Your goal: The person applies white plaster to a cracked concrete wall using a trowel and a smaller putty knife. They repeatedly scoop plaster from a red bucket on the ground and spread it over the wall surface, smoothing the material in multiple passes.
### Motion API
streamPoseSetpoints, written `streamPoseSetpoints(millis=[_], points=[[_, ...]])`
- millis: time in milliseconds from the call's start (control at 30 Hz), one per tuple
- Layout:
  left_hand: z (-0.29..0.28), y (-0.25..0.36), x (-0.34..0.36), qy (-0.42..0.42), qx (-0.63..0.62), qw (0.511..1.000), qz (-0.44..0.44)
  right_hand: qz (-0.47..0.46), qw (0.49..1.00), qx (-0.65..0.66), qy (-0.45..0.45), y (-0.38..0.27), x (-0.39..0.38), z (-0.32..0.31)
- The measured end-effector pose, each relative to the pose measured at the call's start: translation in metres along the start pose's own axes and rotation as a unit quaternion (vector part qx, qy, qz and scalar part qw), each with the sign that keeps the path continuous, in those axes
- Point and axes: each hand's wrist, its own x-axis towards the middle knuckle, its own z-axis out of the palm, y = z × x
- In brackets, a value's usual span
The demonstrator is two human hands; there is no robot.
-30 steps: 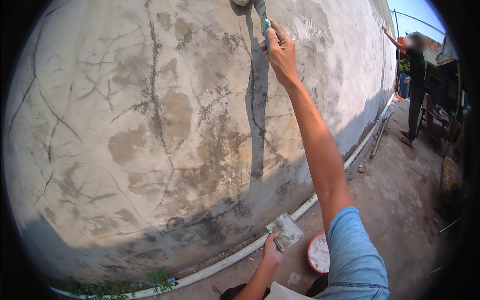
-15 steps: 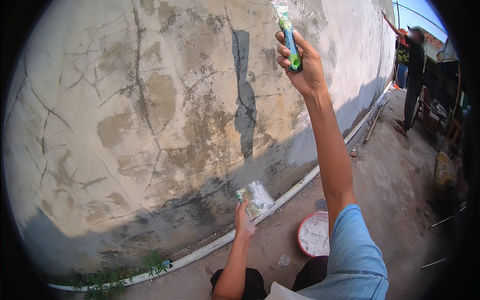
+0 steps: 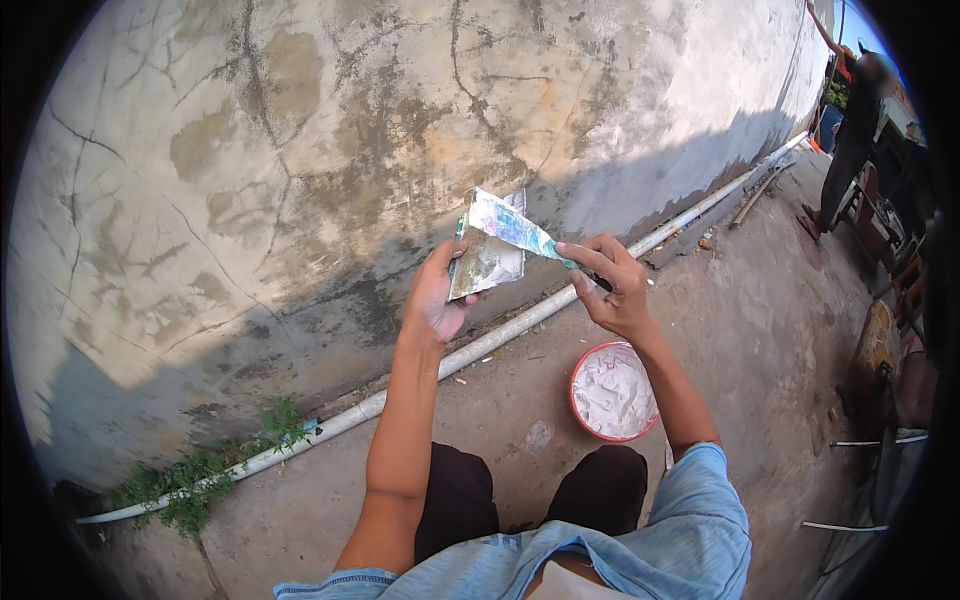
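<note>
My left hand (image 3: pixel 436 305) grips a flat, square plate (image 3: pixel 478 268) by its left edge, thumb on top; white putty is smeared over it. My right hand (image 3: pixel 614 285) is closed round the handle of a putty knife (image 3: pixel 515 225), a finger stretched toward the blade. The wide blade, stained blue and white, lies across the plate's upper part; whether it presses on it I cannot tell. Beyond both hands rises a cracked, patchy wall (image 3: pixel 340 170). Below my right hand, a round red-rimmed tub (image 3: pixel 575 400) holds white putty (image 3: pixel 612 388).
A white pipe (image 3: pixel 515 325) runs along the foot of the wall. Green weeds (image 3: pixel 190 492) grow beside it at the lower left. At the far right, another person (image 3: pixel 850 140) in dark clothes stands with an arm raised to the wall. Chairs and clutter line the right side.
My right hand has come down from high on the wall, bringing the putty knife to the plate. My left hand has raised the plate. The view has tipped downward, showing more of the tub.
</note>
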Motion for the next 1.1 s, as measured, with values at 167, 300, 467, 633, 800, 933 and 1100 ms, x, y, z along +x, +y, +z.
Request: streamPoseSetpoints(millis=[167,300,467,633,800,933,1100], points=[[-0.014,-0.014,0.002,-0.01,-0.014,0.999,-0.041,0.024,0.999,-0.025,-0.031,-0.005,-0.02,-0.019],[-0.024,-0.022,0.003,-0.028,-0.005,0.998,-0.054,0.04,0.995,-0.057,-0.065,-0.01,-0.035,-0.04],[-0.023,-0.021,0.003,-0.02,0.005,0.999,-0.042,0.062,0.985,-0.113,-0.119,-0.013,-0.061,-0.073],[-0.008,-0.022,-0.006,0.018,0.022,0.999,-0.032,0.293,0.915,0.276,-0.012,-0.013,-0.072,-0.071],[-0.002,-0.033,-0.008,0.003,0.015,0.998,-0.062,0.39,0.749,0.531,-0.071,-0.009,-0.05,-0.026],[0.003,-0.03,-0.011,0.014,0.009,0.998,-0.056,0.413,0.764,0.489,-0.082,-0.001,-0.074,-0.007],[-0.021,-0.033,0.004,-0.023,0.011,0.998,-0.051,0.489,0.764,0.408,-0.105,0.008,-0.141,-0.036]])
